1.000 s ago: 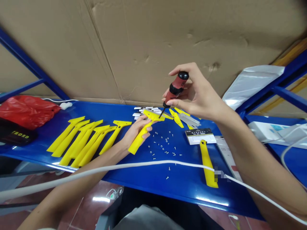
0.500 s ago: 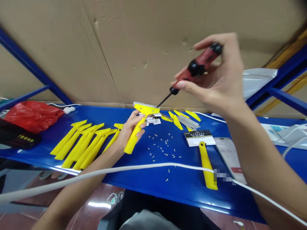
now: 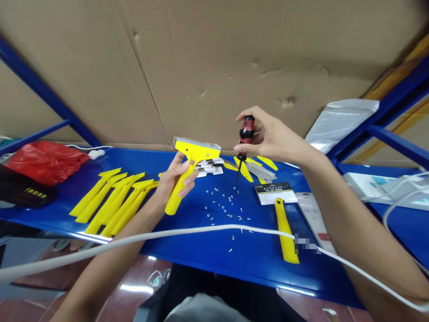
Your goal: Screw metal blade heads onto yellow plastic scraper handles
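Held up over the table, a yellow scraper [image 3: 197, 151] has its handle in my left hand [image 3: 172, 176], and a clear strip runs along the top of its wide head. One screw shows on the right of the head and a dark hole on the left. My right hand [image 3: 268, 134] grips a red and black screwdriver [image 3: 247, 129], its shaft pointing down, apart from the scraper. Below the tip, small screws and nuts [image 3: 230, 199] lie scattered on the blue table [image 3: 187, 241].
Several yellow scraper handles [image 3: 114, 201] lie at the left, beside a red plastic bag [image 3: 50, 161] and a black case [image 3: 27, 192]. Yellow plates [image 3: 246, 172], metal blades [image 3: 263, 171], a labelled handle [image 3: 286, 232] and a phone [image 3: 313, 214] lie right. A white cable [image 3: 201, 229] crosses in front.
My right hand has moved down and left, taking the screwdriver off the scraper's head and turning its shaft downward. The scraper has shifted slightly left in my left hand.
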Available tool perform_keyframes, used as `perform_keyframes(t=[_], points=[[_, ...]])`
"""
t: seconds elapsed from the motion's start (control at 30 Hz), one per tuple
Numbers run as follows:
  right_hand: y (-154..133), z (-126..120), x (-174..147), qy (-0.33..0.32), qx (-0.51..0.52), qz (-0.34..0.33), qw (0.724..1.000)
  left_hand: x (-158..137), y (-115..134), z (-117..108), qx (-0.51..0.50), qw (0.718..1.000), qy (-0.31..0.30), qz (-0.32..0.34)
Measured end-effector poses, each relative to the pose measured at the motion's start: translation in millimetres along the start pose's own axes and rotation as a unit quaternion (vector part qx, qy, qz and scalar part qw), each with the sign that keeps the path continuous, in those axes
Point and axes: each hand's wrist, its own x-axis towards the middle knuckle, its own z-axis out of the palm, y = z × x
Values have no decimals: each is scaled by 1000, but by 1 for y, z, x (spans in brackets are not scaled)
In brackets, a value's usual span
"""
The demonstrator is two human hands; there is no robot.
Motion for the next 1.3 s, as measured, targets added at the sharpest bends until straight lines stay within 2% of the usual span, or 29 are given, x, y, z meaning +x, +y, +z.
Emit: perform_keyframes(t=[0.13, 0.27, 0.4, 0.57, 0.83, 0.97, 1.1, 1.23, 1.3], points=[[7, 12, 1, -52, -67, -10, 996, 0, 0, 1, 11, 1000, 7, 3], [14, 17, 2, -80, -75, -4, 994, -1, 1, 4, 23, 999, 21, -6], [17, 19, 3, -83, -79, 0, 993, -2, 1, 3, 18, 999, 37, -5], [18, 20, 3, -87, -74, 0, 993, -1, 3, 1, 12, 998, 51, -36], [14, 16, 3, -76, -87, -3, 993, 1, 3, 8, 17, 998, 60, -7], [-1, -2, -1, -16, -56, -18, 998, 7, 1, 7, 3, 996, 90, -1], [-25, -27, -7, 109, -5, -75, 991, 14, -3, 3, 5, 992, 119, -32], [-47, -49, -16, 252, -21, -177, 951, 17, -10, -2, 5, 988, 140, -66], [-52, -58, -23, 302, -32, -196, 932, 17, -14, -4, 12, 987, 139, -82]])
